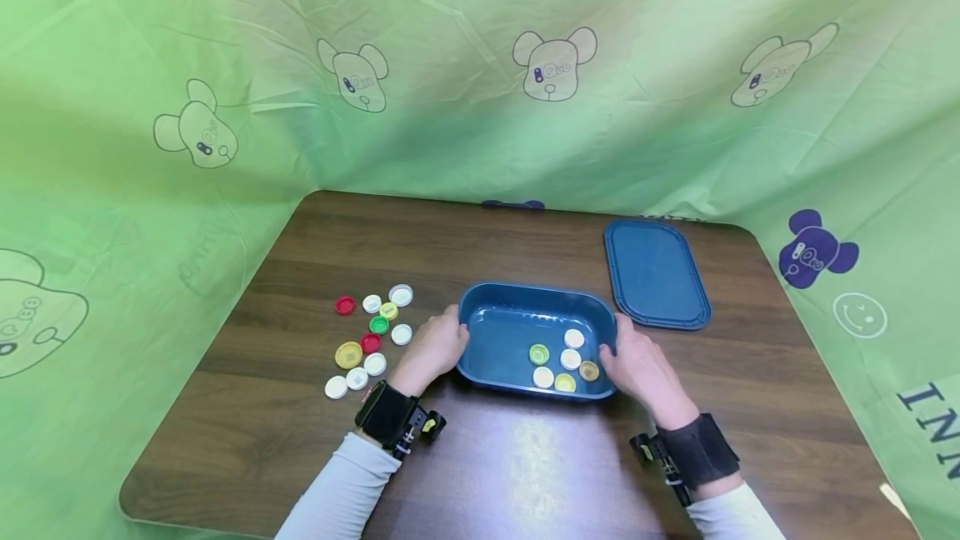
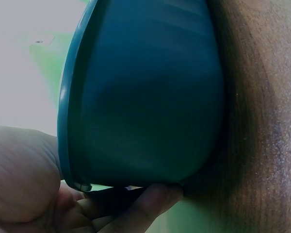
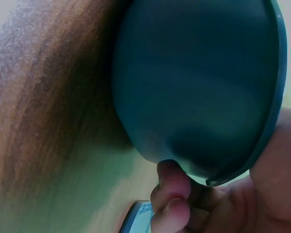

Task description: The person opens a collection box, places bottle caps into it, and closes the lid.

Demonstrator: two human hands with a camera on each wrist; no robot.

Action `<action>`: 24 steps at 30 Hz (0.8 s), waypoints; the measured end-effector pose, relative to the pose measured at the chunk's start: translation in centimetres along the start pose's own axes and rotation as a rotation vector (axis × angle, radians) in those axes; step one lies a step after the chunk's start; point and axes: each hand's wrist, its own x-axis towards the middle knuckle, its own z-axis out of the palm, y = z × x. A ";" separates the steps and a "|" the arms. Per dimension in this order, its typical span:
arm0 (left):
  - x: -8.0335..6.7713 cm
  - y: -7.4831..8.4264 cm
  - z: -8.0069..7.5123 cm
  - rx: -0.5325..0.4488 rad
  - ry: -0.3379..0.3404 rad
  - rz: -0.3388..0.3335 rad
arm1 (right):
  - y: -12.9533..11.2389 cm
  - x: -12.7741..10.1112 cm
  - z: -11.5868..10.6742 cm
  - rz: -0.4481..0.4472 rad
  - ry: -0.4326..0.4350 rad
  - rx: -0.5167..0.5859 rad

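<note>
A deep blue rectangular container (image 1: 498, 344) stands near the middle of the table, held at both short ends. My left hand (image 1: 433, 344) grips its left end, with the thumb side at the rim and curled fingers against the outer wall (image 2: 150, 107) in the left wrist view. At the right end my right hand (image 1: 643, 363) grips likewise; the right wrist view shows its fingers (image 3: 172, 189) bent under the rim. Inside, toward the right, lie several round caps: white caps (image 1: 571, 359), a green cap (image 1: 538, 354), a yellow cap (image 1: 566, 382) and a tan cap (image 1: 589, 371).
Left of the container, more round caps are scattered on the wooden table (image 1: 255, 423), among them red (image 1: 345, 305), green (image 1: 378, 325), yellow (image 1: 348, 355) and white (image 1: 336, 387) ones. A flat blue lid (image 1: 656, 273) lies behind on the right. Green printed cloth (image 1: 450, 107) surrounds the table.
</note>
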 end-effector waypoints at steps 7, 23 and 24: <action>0.0 0.0 0.0 0.009 0.012 0.007 | 0.1 0.1 0.2 0.006 -0.014 0.026; -0.2 0.0 -0.3 -0.020 0.005 0.011 | 0.2 0.1 0.2 0.010 -0.031 0.036; -0.2 0.0 -0.3 -0.024 0.007 0.013 | 0.2 0.1 0.2 0.011 -0.032 0.036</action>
